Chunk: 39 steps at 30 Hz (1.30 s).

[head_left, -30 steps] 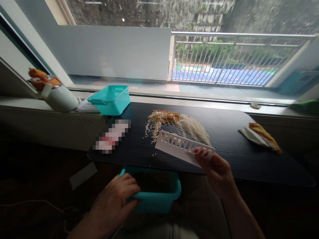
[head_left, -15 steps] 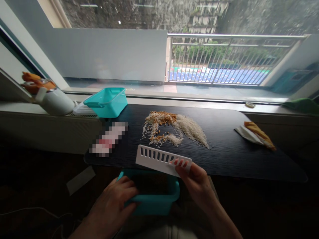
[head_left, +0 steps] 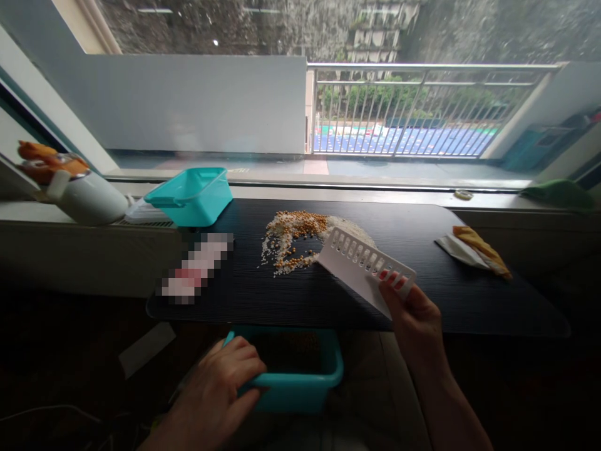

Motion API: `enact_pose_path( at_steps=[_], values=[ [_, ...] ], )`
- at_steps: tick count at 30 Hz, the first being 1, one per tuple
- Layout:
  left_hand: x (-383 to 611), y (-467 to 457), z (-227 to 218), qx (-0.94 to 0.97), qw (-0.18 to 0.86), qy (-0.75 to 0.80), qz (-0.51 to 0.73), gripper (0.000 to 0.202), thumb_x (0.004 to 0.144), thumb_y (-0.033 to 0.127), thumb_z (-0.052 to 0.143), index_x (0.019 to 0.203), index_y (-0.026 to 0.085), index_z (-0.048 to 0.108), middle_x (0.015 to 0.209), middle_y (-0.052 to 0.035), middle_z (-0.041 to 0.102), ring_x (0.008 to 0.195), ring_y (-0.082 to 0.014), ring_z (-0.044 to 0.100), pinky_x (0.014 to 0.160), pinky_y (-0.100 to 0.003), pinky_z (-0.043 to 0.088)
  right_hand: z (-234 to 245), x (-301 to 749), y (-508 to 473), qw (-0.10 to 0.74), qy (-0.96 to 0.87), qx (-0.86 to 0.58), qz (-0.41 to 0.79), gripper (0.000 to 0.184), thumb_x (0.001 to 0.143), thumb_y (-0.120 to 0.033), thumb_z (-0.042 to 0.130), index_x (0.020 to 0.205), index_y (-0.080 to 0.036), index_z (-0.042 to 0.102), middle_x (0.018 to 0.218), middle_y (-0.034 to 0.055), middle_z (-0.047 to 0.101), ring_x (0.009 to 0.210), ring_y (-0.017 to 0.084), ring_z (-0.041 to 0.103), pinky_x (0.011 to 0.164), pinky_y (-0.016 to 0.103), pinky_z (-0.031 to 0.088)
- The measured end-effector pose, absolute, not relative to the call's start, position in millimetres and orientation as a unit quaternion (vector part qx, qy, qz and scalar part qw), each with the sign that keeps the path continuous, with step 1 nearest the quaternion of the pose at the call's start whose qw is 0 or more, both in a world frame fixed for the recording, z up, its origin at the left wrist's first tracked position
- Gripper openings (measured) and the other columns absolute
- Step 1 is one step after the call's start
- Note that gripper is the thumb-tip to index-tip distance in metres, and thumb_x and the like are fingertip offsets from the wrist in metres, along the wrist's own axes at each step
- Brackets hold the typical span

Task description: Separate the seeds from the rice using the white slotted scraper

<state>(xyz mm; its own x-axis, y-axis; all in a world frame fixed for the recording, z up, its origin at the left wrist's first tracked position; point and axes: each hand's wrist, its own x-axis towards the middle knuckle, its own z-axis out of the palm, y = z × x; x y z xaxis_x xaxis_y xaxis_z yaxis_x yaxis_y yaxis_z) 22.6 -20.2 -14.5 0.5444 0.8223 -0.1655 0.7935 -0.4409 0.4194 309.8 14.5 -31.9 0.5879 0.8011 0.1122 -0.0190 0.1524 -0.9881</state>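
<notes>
Rice (head_left: 342, 225) and orange-brown beans (head_left: 303, 222) lie loose on a dark tabletop (head_left: 263, 304), the beans mostly left, mixed with white grains, the paler heap of rice to their right. A ragged ring of both curls around a bare patch.

Right hand (head_left: 416, 313) pinches a white slotted strip (head_left: 354, 279) near its right end, thumb on the near face, fingertips showing through the slots. The strip slants with its slotted edge toward the window and overlaps part of the rice from this angle; whether it touches the grains or the tabletop cannot be told.

Left hand (head_left: 230, 376) is closed over the rim of the near tub (head_left: 305, 380), at its left side, fingers on top and thumb outside. This teal tub is at the tabletop's near edge, by the person's legs; its inside is dark, with some beans dimly visible.

Another teal container, the far tub (head_left: 209, 203), stands at the tabletop's far left corner. A pixelated packet (head_left: 197, 269) lies below it. Far right, a yellow and white pouch (head_left: 483, 250) lies flat. On the sill are a white jug (head_left: 94, 194) and a small ring (head_left: 463, 195).
</notes>
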Motion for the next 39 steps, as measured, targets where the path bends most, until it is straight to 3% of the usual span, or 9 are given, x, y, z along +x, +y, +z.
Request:
enact_pose_path(
  at_steps=[16,22,32,39],
  values=[
    [29.3,-18.2,-10.0,0.845,0.245,0.474,0.03,0.018,0.073,0.005,0.053,0.074,0.02,0.064,0.082,-0.0007,0.065,0.084,-0.0201,0.057,0.077,-0.035,0.039,-24.8,304.0,33.0,0.669,-0.38,-0.549,0.326,0.033,0.072,-0.041,0.077,0.097,-0.02,0.076,0.097,0.0056,0.077,0.096,0.028,0.07,0.092,0.046,0.054],
    [28.2,-19.2,-10.6,0.846,0.246,0.471,0.029,0.017,0.073,0.006,0.054,0.073,0.019,0.063,0.082,-0.001,0.066,0.085,-0.0203,0.057,0.078,-0.035,0.039,-27.8,303.7,39.9,0.662,-0.391,-0.534,0.352,0.036,0.067,-0.043,0.08,0.093,-0.019,0.076,0.095,0.0053,0.077,0.097,0.029,0.07,0.094,0.047,0.052],
    [31.5,-17.1,-7.3,0.848,0.242,0.471,0.028,0.017,0.074,0.007,0.053,0.073,0.02,0.064,0.08,-0.001,0.065,0.083,-0.0201,0.057,0.075,-0.034,0.039,-25.3,309.7,16.2,0.658,-0.367,-0.554,0.355,0.03,0.068,-0.04,0.08,0.091,-0.02,0.077,0.094,0.0042,0.077,0.095,0.027,0.07,0.098,0.05,0.05],
    [30.2,-18.2,-8.3,0.844,0.249,0.473,0.035,0.016,0.073,0.006,0.055,0.073,0.019,0.064,0.08,-0.0005,0.065,0.084,-0.0201,0.057,0.077,-0.035,0.038,-26.1,311.0,-1.9,0.637,-0.378,-0.559,0.372,0.024,0.071,-0.041,0.079,0.089,-0.025,0.078,0.093,0.0034,0.077,0.093,0.026,0.071,0.094,0.046,0.054]
  ],
)
